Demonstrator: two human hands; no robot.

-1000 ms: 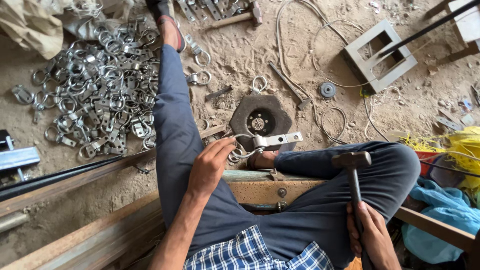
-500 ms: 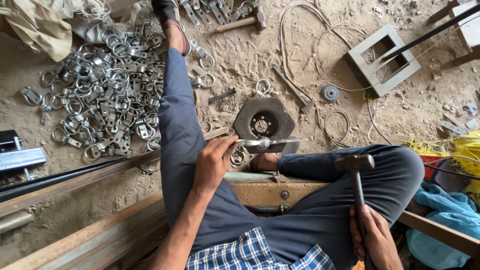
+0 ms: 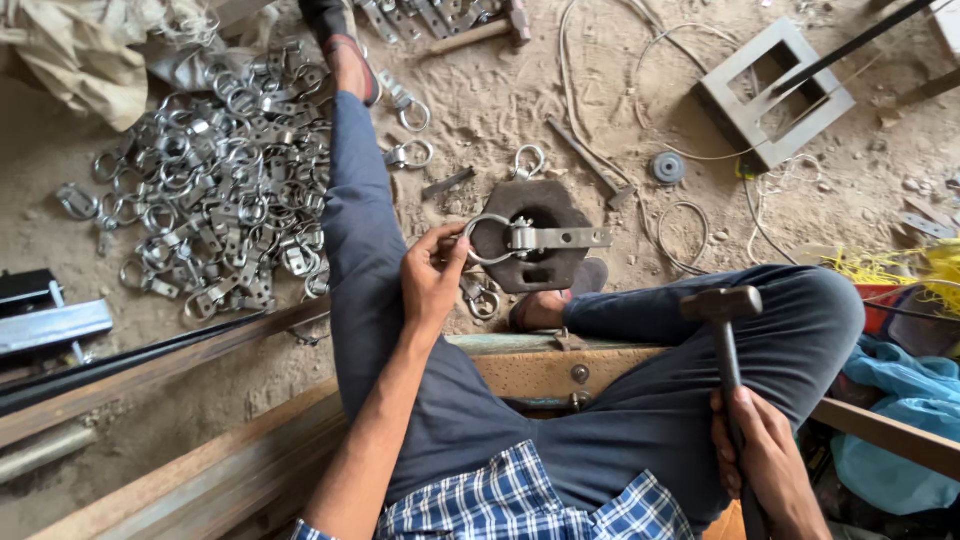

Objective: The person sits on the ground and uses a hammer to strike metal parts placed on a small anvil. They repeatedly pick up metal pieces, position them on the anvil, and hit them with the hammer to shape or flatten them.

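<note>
My left hand (image 3: 432, 272) pinches the ring end of a silver metal hasp (image 3: 535, 239), which lies flat across a dark octagonal iron block (image 3: 535, 270) on the sandy floor. Over my right thigh, my right hand (image 3: 765, 470) grips the handle of a hammer (image 3: 722, 320) with its head raised and apart from the block. I sit on a wooden beam (image 3: 520, 365), left leg stretched out, right leg bent around the block.
A big pile of silver ring hasps (image 3: 215, 190) lies to the left. A second hammer (image 3: 485, 30) lies at the top, a square metal frame (image 3: 775, 95) top right, wire loops (image 3: 680, 235) nearby, blue cloth (image 3: 900, 420) at right.
My left hand has set the hasp flat across the iron block and straightened it. The hammer stays raised over my right thigh, roughly where it was.
</note>
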